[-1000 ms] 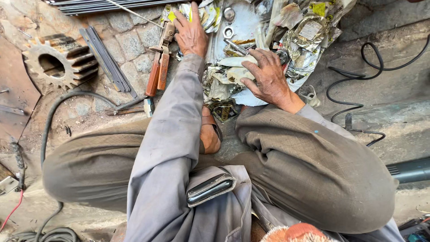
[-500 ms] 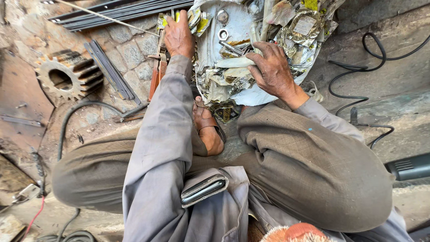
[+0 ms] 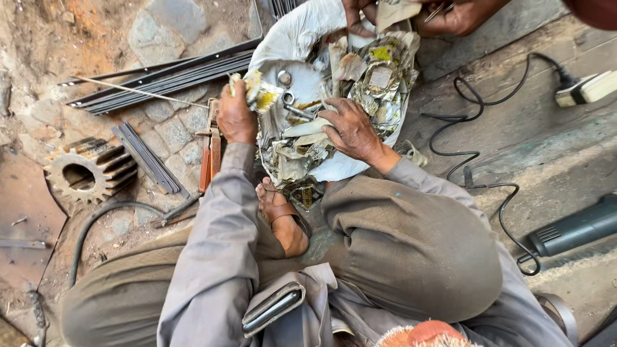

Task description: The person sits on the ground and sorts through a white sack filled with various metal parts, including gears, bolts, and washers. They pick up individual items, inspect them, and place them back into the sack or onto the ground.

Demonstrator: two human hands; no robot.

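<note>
Fingers of left hand (image 3: 236,119) pinch a crumpled wrapper (image 3: 259,91), right hand (image 3: 350,132) fingers spread over the scrap pile (image 3: 308,151); loose bolts (image 3: 297,110) just beyond could roll off.

Crumpled glossy foil wrappers (image 3: 379,83), rusty metal gear (image 3: 90,170)

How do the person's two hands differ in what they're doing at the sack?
The left hand grips a crumpled yellow-and-white wrapper at the white sack's edge; the right hand lies spread, palm down, on the scraps inside. The left is closed into a fist, the right has open fingers. Both are bare and reach forward.
</note>
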